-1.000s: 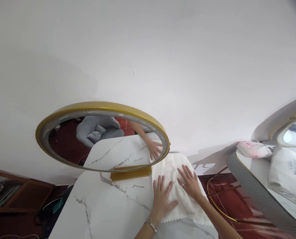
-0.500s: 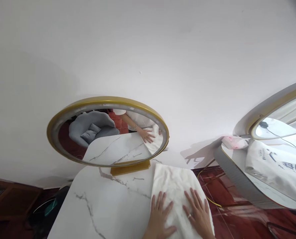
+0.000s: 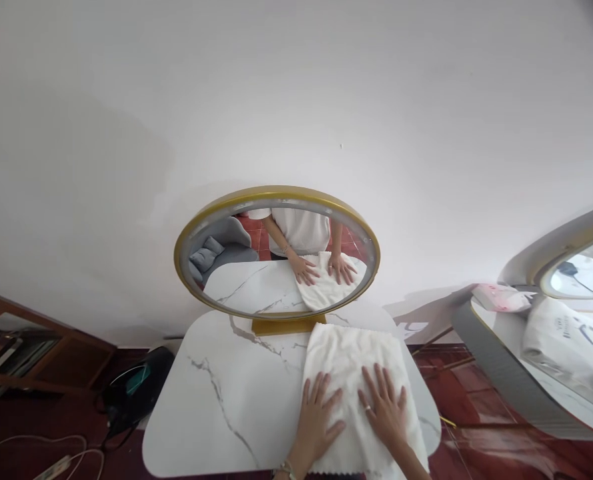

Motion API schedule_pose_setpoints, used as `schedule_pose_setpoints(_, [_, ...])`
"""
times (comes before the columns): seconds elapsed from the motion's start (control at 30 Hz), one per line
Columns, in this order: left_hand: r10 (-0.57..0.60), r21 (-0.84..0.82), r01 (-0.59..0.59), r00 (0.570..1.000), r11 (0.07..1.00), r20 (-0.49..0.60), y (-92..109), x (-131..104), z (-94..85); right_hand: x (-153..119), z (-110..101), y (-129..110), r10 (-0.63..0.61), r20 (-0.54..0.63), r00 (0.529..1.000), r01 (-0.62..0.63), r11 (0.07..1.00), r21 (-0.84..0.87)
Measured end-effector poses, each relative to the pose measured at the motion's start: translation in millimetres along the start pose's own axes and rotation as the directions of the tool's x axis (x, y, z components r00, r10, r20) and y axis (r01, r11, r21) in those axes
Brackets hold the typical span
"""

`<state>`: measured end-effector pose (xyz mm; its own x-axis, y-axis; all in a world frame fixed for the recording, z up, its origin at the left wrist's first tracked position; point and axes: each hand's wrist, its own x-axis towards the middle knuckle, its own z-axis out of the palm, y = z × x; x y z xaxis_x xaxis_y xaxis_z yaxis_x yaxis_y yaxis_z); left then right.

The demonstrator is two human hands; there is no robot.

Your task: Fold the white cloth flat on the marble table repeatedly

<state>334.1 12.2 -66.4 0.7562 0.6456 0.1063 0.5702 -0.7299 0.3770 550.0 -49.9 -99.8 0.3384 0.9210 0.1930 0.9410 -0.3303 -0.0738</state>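
Observation:
A white cloth lies spread over the right part of a white marble-patterned table, its near edge reaching the table's front. My left hand rests flat on the cloth's left side, fingers spread, a bracelet at the wrist. To its right, my right hand also lies flat on the cloth with fingers apart and a ring on one finger. Neither hand grips the fabric. Behind them, a gold-framed oval mirror on a gold base reflects both hands and the cloth.
At the right, a second table bears a tissue pack and a printed white cloth bag beside another mirror. A black bag, cables and a power strip are on the floor at the left, near a wooden cabinet.
The view has swung left, so the mirror and table appear farther right and more of the table's front shows. Both hands stay flat on the cloth; my right hand is slightly farther up it.

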Motion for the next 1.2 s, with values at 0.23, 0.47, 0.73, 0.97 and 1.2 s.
schedule_pose_setpoints(0.23, [-0.072, 0.214, 0.105, 0.985, 0.971, -0.155, -54.6, -44.1, -23.8, 23.3, 7.5, -84.7, -0.157, -0.018, 0.987, 0.158, 0.986, 0.051])
schedule_pose_setpoints(0.47, [-0.158, 0.29, 0.215, 0.966, 0.932, -0.206, -104.5, -82.0, -51.7, 31.8, 16.2, -166.5, -0.226, -0.07, 0.972, 0.232, 0.968, 0.095])
schedule_pose_setpoints(0.73, [-0.268, 0.253, 0.309, 0.945, 0.917, -0.186, -136.0, -107.6, -67.5, 31.3, 19.5, -225.4, -0.243, -0.08, 0.967, 0.252, 0.957, 0.145])
schedule_pose_setpoints(0.97, [-0.262, 0.118, 0.274, 0.959, 0.954, -0.108, -100.3, -92.8, -42.8, 22.3, 11.4, -178.6, -0.18, -0.047, 0.983, 0.184, 0.976, 0.116])
schedule_pose_setpoints(1.2, [-0.124, -0.01, 0.124, 0.991, 0.992, -0.049, -51.6, -64.2, -27.2, 30.8, 1.4, -107.2, 0.061, -0.06, 0.996, -0.052, 0.989, 0.135])
